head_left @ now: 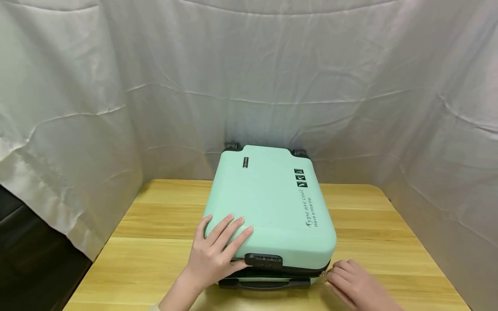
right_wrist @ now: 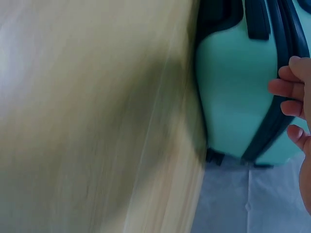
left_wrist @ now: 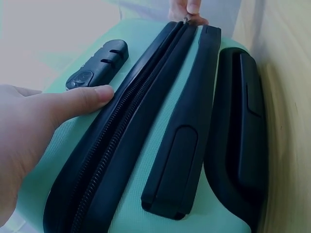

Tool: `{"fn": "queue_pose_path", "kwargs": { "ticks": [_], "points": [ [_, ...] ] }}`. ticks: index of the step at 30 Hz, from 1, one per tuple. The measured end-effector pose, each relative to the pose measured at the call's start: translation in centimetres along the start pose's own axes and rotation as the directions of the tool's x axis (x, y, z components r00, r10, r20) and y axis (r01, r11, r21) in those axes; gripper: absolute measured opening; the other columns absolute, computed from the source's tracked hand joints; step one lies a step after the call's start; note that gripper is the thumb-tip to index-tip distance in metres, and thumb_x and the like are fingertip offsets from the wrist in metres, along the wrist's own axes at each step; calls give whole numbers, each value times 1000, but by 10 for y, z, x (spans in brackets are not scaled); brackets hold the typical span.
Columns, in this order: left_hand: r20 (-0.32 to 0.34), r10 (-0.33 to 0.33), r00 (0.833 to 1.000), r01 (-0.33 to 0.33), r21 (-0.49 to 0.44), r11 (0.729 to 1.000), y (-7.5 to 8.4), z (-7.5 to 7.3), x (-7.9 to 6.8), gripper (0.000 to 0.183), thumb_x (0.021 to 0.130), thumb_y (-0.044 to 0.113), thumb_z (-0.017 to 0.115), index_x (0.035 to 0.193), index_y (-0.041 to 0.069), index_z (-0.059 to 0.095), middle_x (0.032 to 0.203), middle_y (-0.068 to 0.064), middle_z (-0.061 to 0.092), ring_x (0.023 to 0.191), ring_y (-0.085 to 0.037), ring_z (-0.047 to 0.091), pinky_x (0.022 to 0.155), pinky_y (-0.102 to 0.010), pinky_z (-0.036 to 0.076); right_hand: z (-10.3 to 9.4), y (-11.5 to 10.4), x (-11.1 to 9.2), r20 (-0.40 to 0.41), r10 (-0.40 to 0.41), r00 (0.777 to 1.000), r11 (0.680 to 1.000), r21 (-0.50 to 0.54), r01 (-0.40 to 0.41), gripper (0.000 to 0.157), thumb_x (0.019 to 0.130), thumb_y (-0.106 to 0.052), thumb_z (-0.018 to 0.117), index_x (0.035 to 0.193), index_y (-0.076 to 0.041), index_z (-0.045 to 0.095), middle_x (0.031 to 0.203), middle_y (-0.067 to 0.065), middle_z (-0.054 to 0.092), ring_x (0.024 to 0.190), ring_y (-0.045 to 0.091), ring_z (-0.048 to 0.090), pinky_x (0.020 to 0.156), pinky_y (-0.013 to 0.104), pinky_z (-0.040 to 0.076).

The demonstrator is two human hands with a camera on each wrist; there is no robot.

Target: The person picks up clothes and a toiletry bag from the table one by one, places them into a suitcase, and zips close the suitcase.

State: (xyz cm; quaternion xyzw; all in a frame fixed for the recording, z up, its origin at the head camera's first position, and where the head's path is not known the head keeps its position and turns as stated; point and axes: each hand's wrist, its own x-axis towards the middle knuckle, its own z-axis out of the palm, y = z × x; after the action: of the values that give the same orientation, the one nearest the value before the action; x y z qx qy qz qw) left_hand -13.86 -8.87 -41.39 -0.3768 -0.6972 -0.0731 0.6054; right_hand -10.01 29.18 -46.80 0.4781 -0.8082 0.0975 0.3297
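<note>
A mint-green hard-shell suitcase [head_left: 268,203] lies flat, its wheels toward the back curtain and its black carry handle [head_left: 264,284] facing me. My left hand [head_left: 214,255] rests with spread fingers on the front left of the lid, its thumb over the front edge beside the black combination lock [head_left: 263,260]. At the front right corner, my right hand [head_left: 355,283] pinches the small metal zipper pull [left_wrist: 185,19] between thumb and fingers. Behind that pull, in the left wrist view, the two toothed edges of the zipper [left_wrist: 121,111] stand apart.
The suitcase lies on a light wooden table [head_left: 155,250] with rounded far corners. Pale grey curtains [head_left: 272,86] hang behind it and at both sides. A black surface [head_left: 31,250] shows beyond the table's left edge.
</note>
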Motion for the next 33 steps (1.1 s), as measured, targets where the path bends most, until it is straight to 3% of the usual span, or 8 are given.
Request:
{"fn": "queue_pose_path", "kwargs": {
  "ticks": [7,13,22,33],
  "points": [
    [18,-9,1000,9,-9,1000,0,0,-1,79,61,74,70,117,18,72,116,-7,72,104,-27,68,82,-60,45,9,-11,11,-55,-78,995,997,-33,76,21,99,-26,53,89,-17,69,84,-12,60,76,6,49,67,19,34],
    [22,-11,1000,11,-15,1000,1,0,-1,81,58,74,72,117,18,72,116,-7,71,105,-27,68,83,-60,45,12,-15,13,-95,-77,992,996,-51,72,25,100,-27,51,84,-16,67,80,-10,58,73,6,47,65,18,32],
    [67,-51,996,55,-56,997,6,-3,-3,88,53,70,77,121,17,70,121,-8,70,110,-29,65,88,-61,42,15,-25,15,-28,-3,1000,998,-69,1,23,99,-36,53,85,-22,65,83,-14,59,74,4,48,64,16,32],
    [94,-66,993,72,-69,995,6,-3,-4,91,51,70,78,124,17,68,123,-9,69,112,-29,64,89,-62,41,24,-29,24,-141,-70,987,996,-63,61,26,97,-33,58,84,-14,70,80,-7,65,71,9,51,61,18,35]
  ]
}}
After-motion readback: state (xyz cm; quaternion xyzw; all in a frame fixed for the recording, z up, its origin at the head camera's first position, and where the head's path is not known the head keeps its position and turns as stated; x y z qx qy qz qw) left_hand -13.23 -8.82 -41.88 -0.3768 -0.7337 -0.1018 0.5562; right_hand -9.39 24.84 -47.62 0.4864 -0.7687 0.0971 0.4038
